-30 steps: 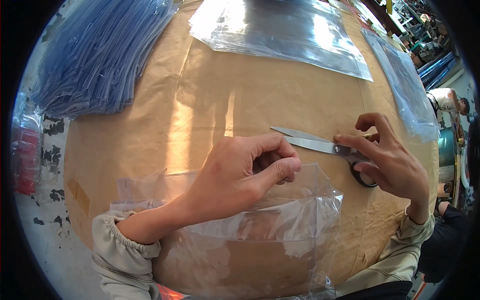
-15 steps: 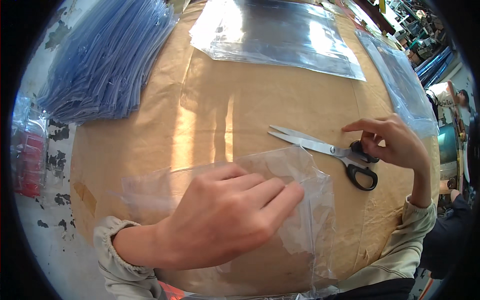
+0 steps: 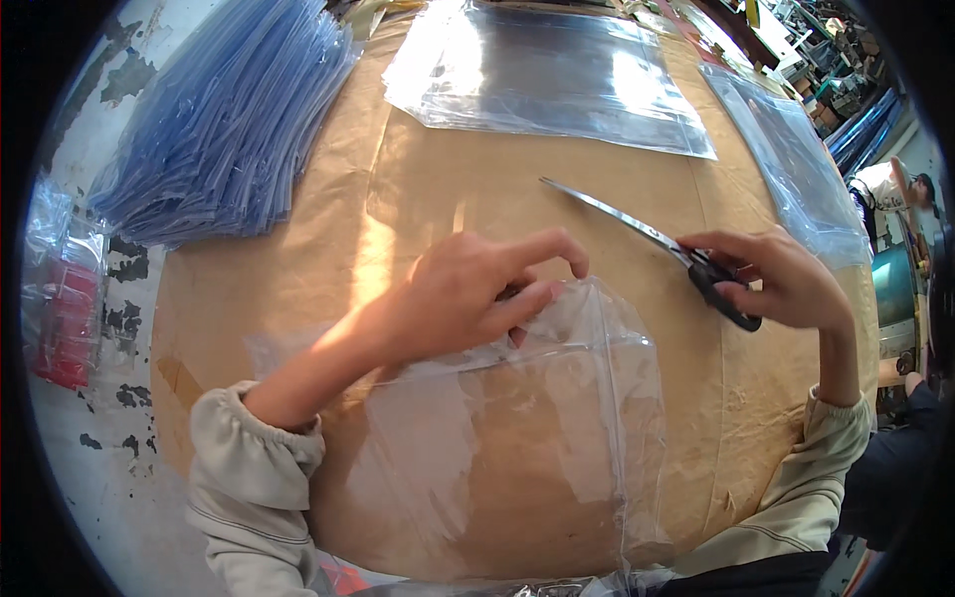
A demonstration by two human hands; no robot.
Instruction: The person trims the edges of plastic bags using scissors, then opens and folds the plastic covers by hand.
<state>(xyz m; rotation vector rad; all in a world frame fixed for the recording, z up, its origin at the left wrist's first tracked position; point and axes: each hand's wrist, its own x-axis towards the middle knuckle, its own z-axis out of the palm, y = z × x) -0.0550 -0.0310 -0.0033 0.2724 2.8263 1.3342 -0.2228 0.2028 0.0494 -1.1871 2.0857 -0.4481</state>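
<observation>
A clear plastic bag (image 3: 517,418) lies near me on the brown-covered table, with a seam running down its right side. My left hand (image 3: 487,298) is at the bag's far edge, fingers curled and closed on the film near its upper right corner; the exact pinch is partly hidden. In my right hand (image 3: 771,274) is a pair of scissors (image 3: 637,227) with black handles. Their blades are turned on edge and point to the far left, above the table and apart from the bag.
A thick pile of bluish clear plastic sleeves (image 3: 234,129) stands at the far left. Flat clear sheets (image 3: 557,80) lie at the back, and another stack of plastic (image 3: 791,164) at the right. Red packaged items (image 3: 70,318) sit at the left. Another person (image 3: 885,189) is at the far right.
My right hand has picked the scissors up off the table, and their blades have swung together. My left hand has moved away from me to the bag's far edge, which it now lifts slightly.
</observation>
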